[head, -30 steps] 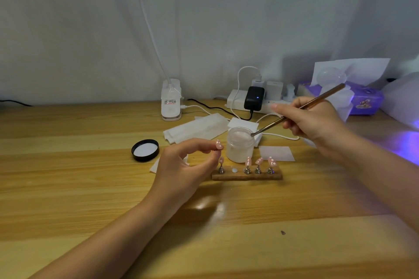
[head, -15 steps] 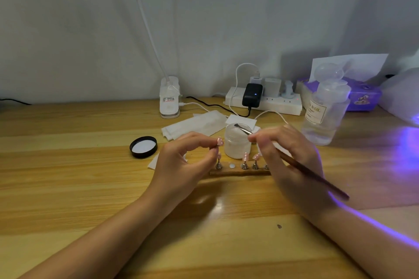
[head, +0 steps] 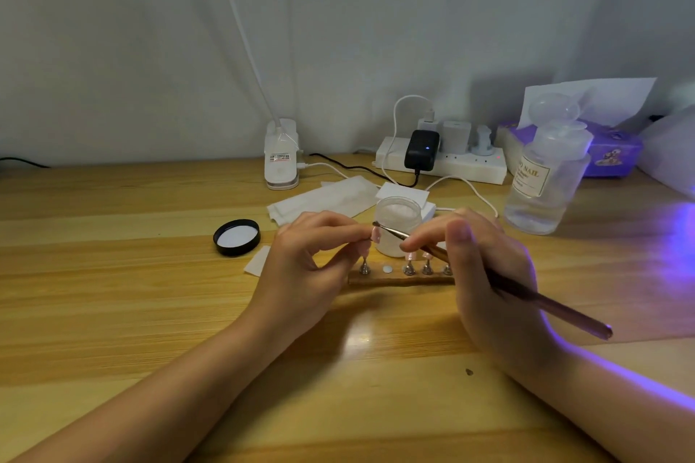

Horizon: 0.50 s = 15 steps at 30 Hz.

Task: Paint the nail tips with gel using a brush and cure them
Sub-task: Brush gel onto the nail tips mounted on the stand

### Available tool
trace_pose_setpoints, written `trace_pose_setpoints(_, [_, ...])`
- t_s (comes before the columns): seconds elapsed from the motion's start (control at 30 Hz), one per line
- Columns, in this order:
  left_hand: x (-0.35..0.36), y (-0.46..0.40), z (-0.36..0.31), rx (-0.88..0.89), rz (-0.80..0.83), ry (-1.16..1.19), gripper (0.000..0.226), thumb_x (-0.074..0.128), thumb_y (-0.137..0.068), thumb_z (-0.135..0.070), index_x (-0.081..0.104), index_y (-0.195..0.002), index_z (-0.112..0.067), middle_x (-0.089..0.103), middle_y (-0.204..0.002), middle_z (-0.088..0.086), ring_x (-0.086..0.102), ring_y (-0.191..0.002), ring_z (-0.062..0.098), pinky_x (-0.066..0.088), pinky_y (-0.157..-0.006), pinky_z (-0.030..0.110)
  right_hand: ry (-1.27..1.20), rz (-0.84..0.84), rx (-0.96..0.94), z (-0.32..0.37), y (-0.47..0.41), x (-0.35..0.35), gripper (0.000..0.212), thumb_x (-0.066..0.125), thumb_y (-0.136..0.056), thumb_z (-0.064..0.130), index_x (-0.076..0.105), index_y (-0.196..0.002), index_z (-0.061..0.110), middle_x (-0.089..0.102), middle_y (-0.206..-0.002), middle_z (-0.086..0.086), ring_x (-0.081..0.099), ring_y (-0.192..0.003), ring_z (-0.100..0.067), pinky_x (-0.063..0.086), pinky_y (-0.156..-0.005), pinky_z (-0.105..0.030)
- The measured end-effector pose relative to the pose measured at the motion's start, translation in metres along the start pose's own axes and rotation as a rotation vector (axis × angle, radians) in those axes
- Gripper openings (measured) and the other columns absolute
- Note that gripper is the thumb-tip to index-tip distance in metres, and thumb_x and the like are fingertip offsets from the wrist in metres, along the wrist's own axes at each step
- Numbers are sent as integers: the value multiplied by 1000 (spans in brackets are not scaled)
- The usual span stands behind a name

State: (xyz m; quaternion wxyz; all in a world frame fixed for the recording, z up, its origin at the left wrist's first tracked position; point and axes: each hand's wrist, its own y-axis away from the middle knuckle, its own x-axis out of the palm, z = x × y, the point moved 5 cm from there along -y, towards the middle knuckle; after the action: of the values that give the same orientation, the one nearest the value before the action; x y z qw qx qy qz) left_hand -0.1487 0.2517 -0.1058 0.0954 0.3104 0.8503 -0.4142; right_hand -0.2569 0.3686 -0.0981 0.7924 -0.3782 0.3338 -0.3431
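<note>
Pinching pink nail tip in left hand; right hand grip holding brush, bristles touching tip, above bench.

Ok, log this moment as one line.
left hand: pinches pink nail tip | right hand: holds slim metal-handled brush, its tip at the nail tip | open frosted gel jar behind | step: painting
</note>
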Motion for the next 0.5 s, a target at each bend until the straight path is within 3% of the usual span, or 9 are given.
trace_pose_setpoints(0.17, [1, 0, 0, -27, -2, 17, 32, 69, -77, -3, 66, -90, -32, 66, -84, -14, 57, -85, 6, 46, -78, 38, 10, 9, 3, 0, 3, 0, 53, 27, -97, 33, 66, -71, 9, 64, -68, 2, 58, -72, -10, 42, -75, -46])
trace_pose_setpoints(0.33, [-1, 0, 3, -59, 2, 32, 33, 68, -78, -5, 66, -90, -35, 66, -82, -16, 57, -85, 5, 46, -78, 31, -71, -38, 61, -4, 4, -4, 45, 27, -94, 23, 62, -66, 17, 61, -63, 4, 58, -69, -12, 42, -75, -46])
trace_pose_setpoints(0.5, [0, 1, 4, -72, 6, 27, 30, 69, -78, -7, 66, -89, -35, 65, -83, -16, 57, -86, 6, 46, -78, 30, 12, 37, 60, -3, 2, 4, 48, 27, -96, 41, 64, -78, 17, 63, -73, 6, 59, -77, -11, 45, -74, -48])
